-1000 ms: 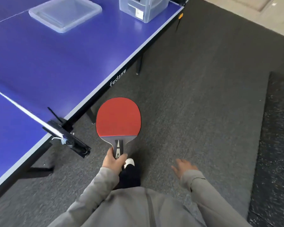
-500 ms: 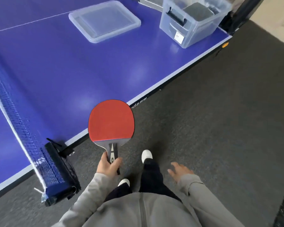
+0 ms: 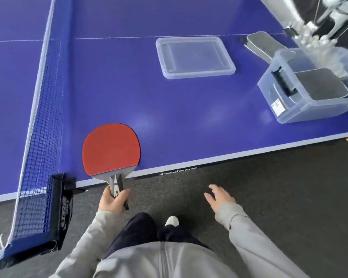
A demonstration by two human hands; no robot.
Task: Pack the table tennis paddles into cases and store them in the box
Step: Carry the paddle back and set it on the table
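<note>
My left hand grips the handle of a red-faced paddle, whose blade hangs over the near edge of the blue table. My right hand is open and empty, over the dark floor beside the table. At the far right stands a clear plastic box with a grey paddle case lying in it. A second grey case lies on the table behind the box. The box's clear lid rests flat mid-table.
The net and its black clamp stand at the left, close to the paddle. Silver robot-like hardware rises at the far right corner. Dark carpet covers the floor along the table's near edge.
The view has swung toward the table, bringing the box, lid and cases closer to the right. The paddle in my left hand has moved from over the floor to over the table's edge.
</note>
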